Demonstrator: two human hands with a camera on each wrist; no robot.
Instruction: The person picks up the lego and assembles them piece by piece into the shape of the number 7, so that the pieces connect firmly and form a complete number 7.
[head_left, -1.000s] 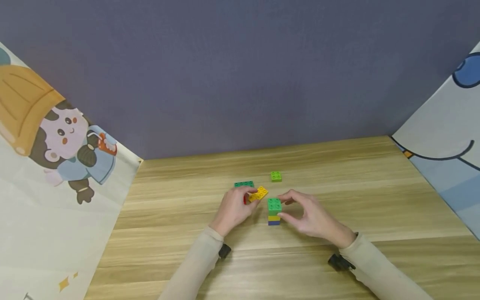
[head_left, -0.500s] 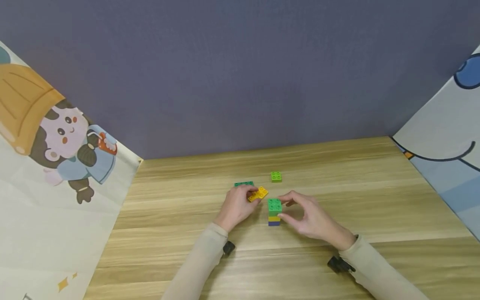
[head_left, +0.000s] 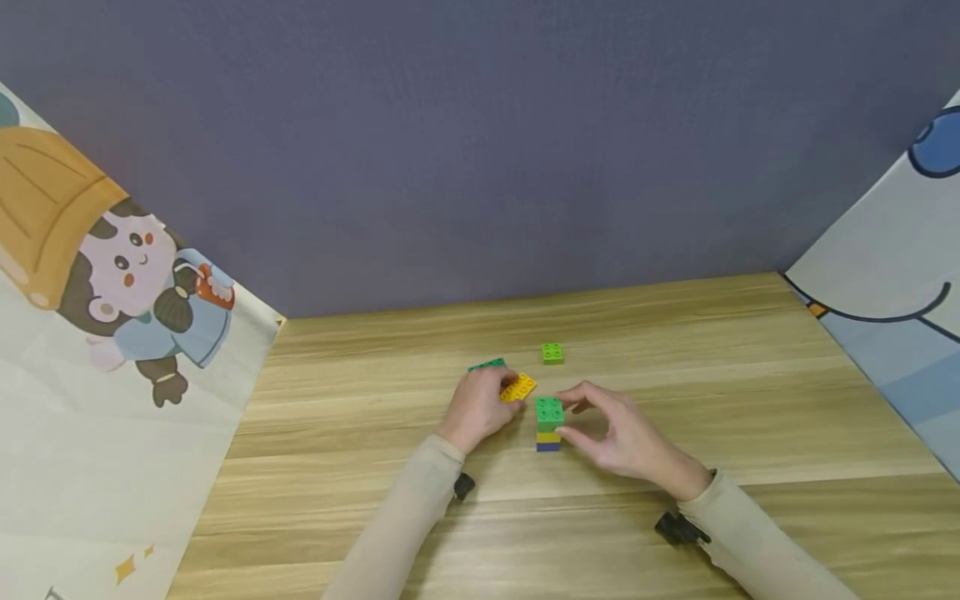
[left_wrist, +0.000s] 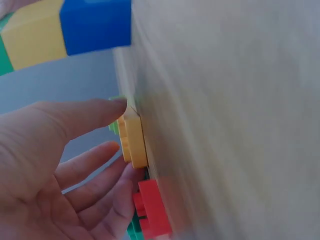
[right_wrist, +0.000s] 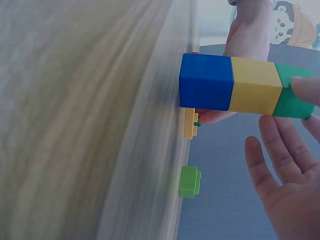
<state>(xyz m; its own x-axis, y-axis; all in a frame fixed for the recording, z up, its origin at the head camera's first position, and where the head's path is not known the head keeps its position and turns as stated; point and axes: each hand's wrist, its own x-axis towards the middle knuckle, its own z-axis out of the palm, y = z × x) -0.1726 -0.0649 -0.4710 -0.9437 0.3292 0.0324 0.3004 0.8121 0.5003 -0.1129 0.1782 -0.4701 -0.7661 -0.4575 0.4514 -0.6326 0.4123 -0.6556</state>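
The right hand [head_left: 628, 437] pinches a blue-yellow-green plastic brick tower [head_left: 549, 422]; the left hand [head_left: 478, 408] grips a yellow rectangular plastic brick [head_left: 519, 387], nearer the surface's far edge [head_left: 675, 289].

On a wood-grain counter [head_left: 337, 400], the left grip [head_left: 478, 406] pinches a yellow brick [head_left: 522, 387] and partly hides a dark green brick [head_left: 492, 363]. Just beside it, the right grip [head_left: 622, 429] holds the top of an upright stack [head_left: 549, 425]: green over yellow over blue. A lime-green brick [head_left: 552, 354] lies farther back, before a grey-blue panel [head_left: 525, 150].
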